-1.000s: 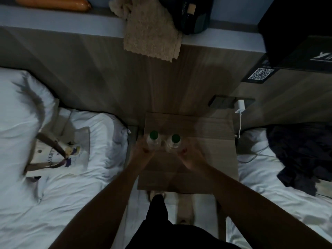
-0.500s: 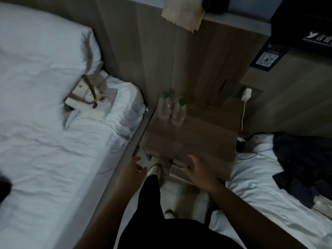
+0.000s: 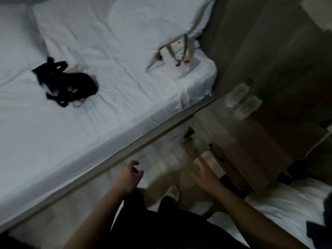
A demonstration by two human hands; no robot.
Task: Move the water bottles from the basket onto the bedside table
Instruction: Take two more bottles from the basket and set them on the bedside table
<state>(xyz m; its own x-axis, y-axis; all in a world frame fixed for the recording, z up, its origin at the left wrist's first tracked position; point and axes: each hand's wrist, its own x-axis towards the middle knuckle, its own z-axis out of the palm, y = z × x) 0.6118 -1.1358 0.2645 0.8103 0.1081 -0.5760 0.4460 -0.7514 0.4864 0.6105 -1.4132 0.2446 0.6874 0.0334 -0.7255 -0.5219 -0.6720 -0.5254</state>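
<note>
Head view, blurred by motion: two clear plastic bottles (image 3: 241, 101) with green caps stand upright, side by side and touching or nearly so, at the far corner of the wooden bench (image 3: 251, 141) at the right of the frame, close to the wood wall panel. Any label on them is too smeared to read.

At centre left, on the white bed (image 3: 89, 123), lies the basket (image 3: 66, 83), black, holed and crumpled. A cream tote (image 3: 179, 54) with brown straps sits by the pillow at upper centre; its print cannot be read.

Both hands hang over the floor at lower centre, holding nothing. The left hand (image 3: 128, 177) has its fingers (image 3: 138, 173) loosely curled and apart. The right hand (image 3: 206, 178), near the bench front, has relaxed, spread fingers.
</note>
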